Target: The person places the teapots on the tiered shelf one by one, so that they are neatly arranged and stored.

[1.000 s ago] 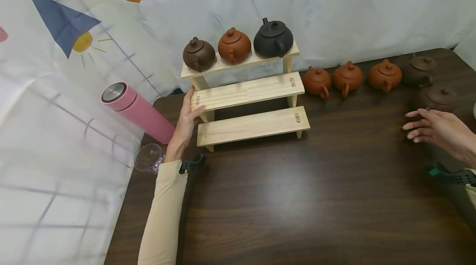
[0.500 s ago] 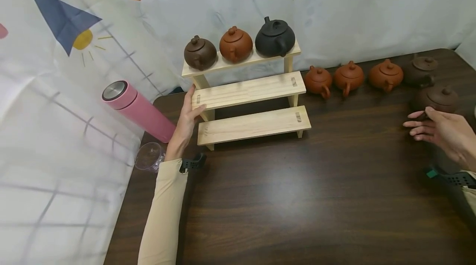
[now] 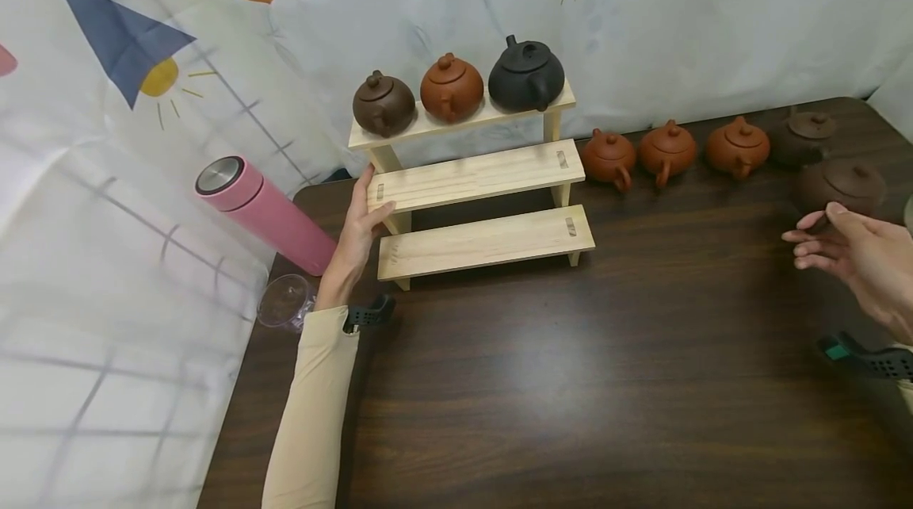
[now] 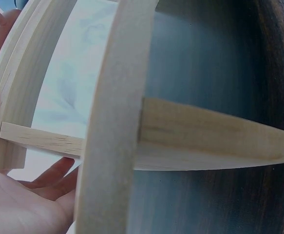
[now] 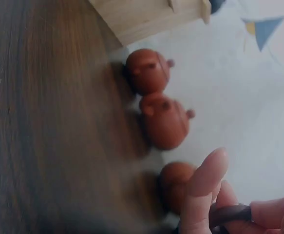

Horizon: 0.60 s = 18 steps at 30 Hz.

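Nearest, a dark wood-grain tabletop (image 3: pixel 542 382) occupies the foreground, bordered at left by a beige sleeve (image 3: pixel 310 406). A clear cup (image 3: pixel 284 301) stands beside the sleeve. At right, the right hand (image 3: pixel 866 263) pinches the handle of a dark brown teapot (image 3: pixel 845 182), thumb and forefinger brought together, the other fingers loosely bent; whether the pot's base touches the table cannot be told. At left, the left hand (image 3: pixel 351 239) grips the end of the middle board of a three-tier wooden stand (image 3: pixel 474 176), thumb in front, fingers reaching behind. A pink flask (image 3: pixel 274 223) is near this hand. Farther back, right of the stand, sit a first red-clay teapot (image 3: pixel 609 156), a second red-clay teapot (image 3: pixel 667 151), a third red-clay teapot (image 3: pixel 738 147) and a spouted brown teapot (image 3: pixel 802 138). The top board bears a round brown teapot (image 3: pixel 383 103), an orange-brown teapot (image 3: pixel 452 89) and a black teapot (image 3: pixel 524 77). Behind hangs white printed cloth (image 3: pixel 678 33).
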Tool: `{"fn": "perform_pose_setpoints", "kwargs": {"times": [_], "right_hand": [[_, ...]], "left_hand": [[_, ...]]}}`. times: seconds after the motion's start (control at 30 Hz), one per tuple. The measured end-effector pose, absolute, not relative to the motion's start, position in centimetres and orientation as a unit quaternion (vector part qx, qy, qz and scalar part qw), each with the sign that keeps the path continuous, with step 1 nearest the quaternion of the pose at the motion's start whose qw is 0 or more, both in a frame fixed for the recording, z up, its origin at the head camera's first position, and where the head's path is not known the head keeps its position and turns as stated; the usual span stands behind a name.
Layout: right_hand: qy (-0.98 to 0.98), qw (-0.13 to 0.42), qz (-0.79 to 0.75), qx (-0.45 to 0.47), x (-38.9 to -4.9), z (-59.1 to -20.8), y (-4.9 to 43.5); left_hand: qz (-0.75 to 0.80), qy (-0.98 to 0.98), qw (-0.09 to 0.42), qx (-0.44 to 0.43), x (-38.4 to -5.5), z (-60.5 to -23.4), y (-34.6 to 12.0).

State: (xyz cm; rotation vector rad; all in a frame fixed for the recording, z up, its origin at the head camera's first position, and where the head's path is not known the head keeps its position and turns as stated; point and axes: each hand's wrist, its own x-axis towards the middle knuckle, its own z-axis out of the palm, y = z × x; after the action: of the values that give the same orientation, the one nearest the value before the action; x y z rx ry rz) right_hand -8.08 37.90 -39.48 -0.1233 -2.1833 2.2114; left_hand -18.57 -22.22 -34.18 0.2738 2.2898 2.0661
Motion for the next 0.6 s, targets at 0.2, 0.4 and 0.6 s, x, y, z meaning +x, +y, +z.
{"fn": "perform_pose_setpoints", "kwargs": {"times": [0.2,0.4,0.6], "right_hand": [[-0.743,0.033,0.668,0.010,-7.8,-35.6,34.3],[-0.727,0.025,0.684,0.045,-8.2,-32.2,30.0],[-0.683,-0.023,0.716,0.142,-8.6,-29.9,25.3]], "left_hand": [[0.666,0.741,0.024,0.085,-18.5,-34.1,-22.3],[0.662,0.744,0.030,0.084,-18.4,-34.1,-22.3],[0.664,0.742,0.026,0.084,-18.4,-34.1,-22.3]]}}
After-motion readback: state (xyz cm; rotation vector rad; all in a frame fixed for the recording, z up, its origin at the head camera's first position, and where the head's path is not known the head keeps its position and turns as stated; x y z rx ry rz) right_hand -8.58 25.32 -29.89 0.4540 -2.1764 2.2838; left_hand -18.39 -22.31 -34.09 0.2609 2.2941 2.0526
